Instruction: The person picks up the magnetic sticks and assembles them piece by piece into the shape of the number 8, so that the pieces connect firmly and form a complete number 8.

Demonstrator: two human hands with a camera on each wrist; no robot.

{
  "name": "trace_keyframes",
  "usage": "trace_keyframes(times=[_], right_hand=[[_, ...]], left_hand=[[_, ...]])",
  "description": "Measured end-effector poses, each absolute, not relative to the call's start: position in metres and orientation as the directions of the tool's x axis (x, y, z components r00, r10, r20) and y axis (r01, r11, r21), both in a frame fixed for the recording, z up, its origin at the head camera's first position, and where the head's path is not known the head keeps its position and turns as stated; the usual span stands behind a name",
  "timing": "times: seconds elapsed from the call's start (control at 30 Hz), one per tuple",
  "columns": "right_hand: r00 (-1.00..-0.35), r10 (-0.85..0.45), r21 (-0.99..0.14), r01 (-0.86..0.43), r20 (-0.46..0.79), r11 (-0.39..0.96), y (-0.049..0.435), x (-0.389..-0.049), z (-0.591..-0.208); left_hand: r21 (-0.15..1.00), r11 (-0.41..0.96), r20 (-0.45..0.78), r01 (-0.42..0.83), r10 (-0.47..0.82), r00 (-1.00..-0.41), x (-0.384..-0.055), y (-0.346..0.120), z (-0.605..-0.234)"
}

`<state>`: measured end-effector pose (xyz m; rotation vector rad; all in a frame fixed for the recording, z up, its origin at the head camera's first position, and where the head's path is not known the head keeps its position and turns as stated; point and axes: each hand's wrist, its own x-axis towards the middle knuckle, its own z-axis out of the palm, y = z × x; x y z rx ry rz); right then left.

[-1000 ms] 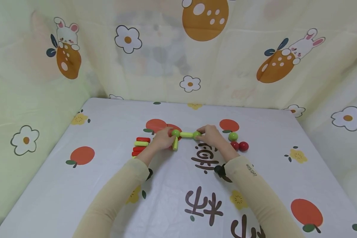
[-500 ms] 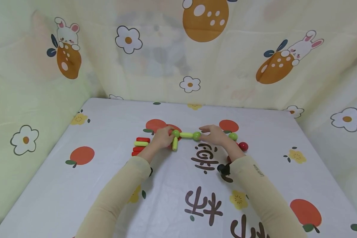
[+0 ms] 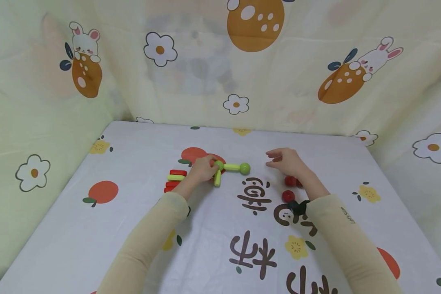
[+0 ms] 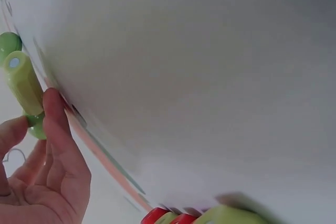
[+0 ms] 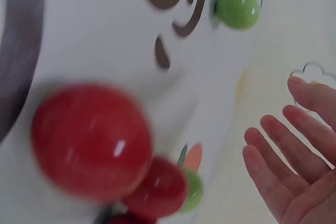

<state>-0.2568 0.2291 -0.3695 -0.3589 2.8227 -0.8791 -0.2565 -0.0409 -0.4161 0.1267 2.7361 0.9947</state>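
My left hand (image 3: 203, 169) pinches a glossy green ball (image 4: 37, 127) between thumb and fingers. From that ball one yellow-green rod (image 3: 231, 167) runs right to a second green ball (image 3: 244, 168). Another yellow-green rod (image 3: 217, 179) points toward me; its end in the left wrist view carries a pale round dot. My right hand (image 3: 287, 161) is raised to the right of this piece, fingers spread and nothing between them. Below it lie loose red balls (image 3: 288, 196), large in the right wrist view, with a loose green ball (image 5: 193, 190) behind them.
Several red and yellow-green rods (image 3: 176, 178) lie in a row left of my left hand, partly hidden by the forearm. A white printed cloth (image 3: 132, 163) covers the table. A patterned curtain (image 3: 198, 77) stands along the back and sides.
My right hand has let go of the right-hand green ball and moved right, over the loose balls. One red ball now sits nearer to me. My left hand keeps its hold.
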Motion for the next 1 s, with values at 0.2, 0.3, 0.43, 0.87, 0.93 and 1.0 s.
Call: trace_keyframes(times=[0.2, 0.3, 0.43, 0.87, 0.93, 1.0], right_hand=[[-0.971, -0.214, -0.514, -0.130, -0.107, 0.848, 0.252, -0.258, -0.375], [-0.973, -0.201, -0.496, -0.118, -0.117, 0.860, 0.262, -0.259, -0.379], [-0.973, -0.186, -0.502, -0.095, -0.134, 0.860, 0.269, -0.256, -0.381], [-0.974, -0.152, -0.514, -0.046, -0.166, 0.856, 0.281, -0.257, -0.393], [-0.973, -0.147, -0.509, -0.039, -0.175, 0.860, 0.280, -0.256, -0.393], [-0.974, -0.147, -0.498, -0.042, -0.173, 0.866, 0.279, -0.256, -0.393]], left_hand=[[0.634, 0.773, -0.184, -0.007, 0.143, -0.972, -0.257, -0.040, -0.416], [0.626, 0.780, -0.187, -0.013, 0.134, -0.973, -0.257, -0.040, -0.415], [0.601, 0.799, -0.170, 0.007, 0.136, -0.976, -0.257, -0.041, -0.414], [0.568, 0.823, -0.143, 0.028, 0.132, -0.981, -0.261, -0.038, -0.415], [0.569, 0.822, -0.149, 0.023, 0.130, -0.980, -0.261, -0.038, -0.414], [0.577, 0.817, -0.156, 0.016, 0.129, -0.979, -0.261, -0.038, -0.414]])
